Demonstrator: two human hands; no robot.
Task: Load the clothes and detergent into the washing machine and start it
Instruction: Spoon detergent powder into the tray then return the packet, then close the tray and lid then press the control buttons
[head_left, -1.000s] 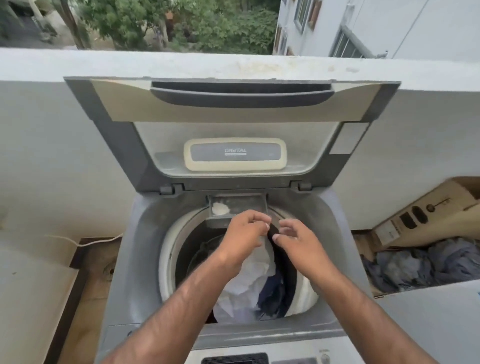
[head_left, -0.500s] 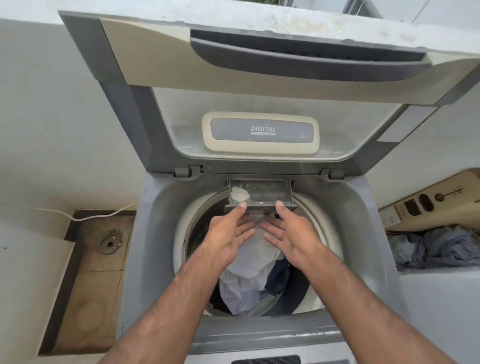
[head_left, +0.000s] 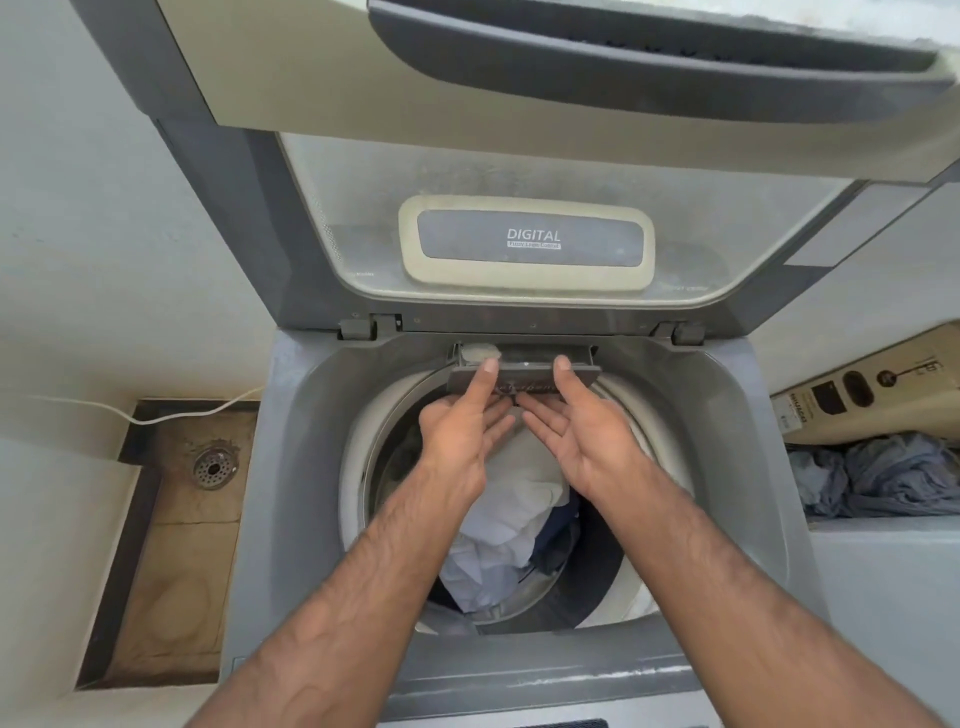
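A grey top-loading washing machine (head_left: 291, 467) stands before me with its lid (head_left: 519, 104) raised upright. White and dark clothes (head_left: 514, 525) lie in the drum. At the drum's far rim the grey detergent drawer (head_left: 524, 375) sticks out only slightly, with white powder (head_left: 480, 353) showing at its left end. My left hand (head_left: 462, 421) and my right hand (head_left: 576, 431) are both flat, fingers extended, with fingertips pressed against the drawer's front. Neither hand holds anything.
A floor drain (head_left: 213, 467) sits in a sunken tiled recess on the left, with a white cable (head_left: 171, 415) running into it. On the right lie a cardboard box (head_left: 862, 389) and a heap of grey-blue clothes (head_left: 883, 478) behind a white ledge.
The drawer has slid in toward the machine's back under both hands' fingertips. My view has moved closer and lower. One second ago the fingers were pinched together above the drum.
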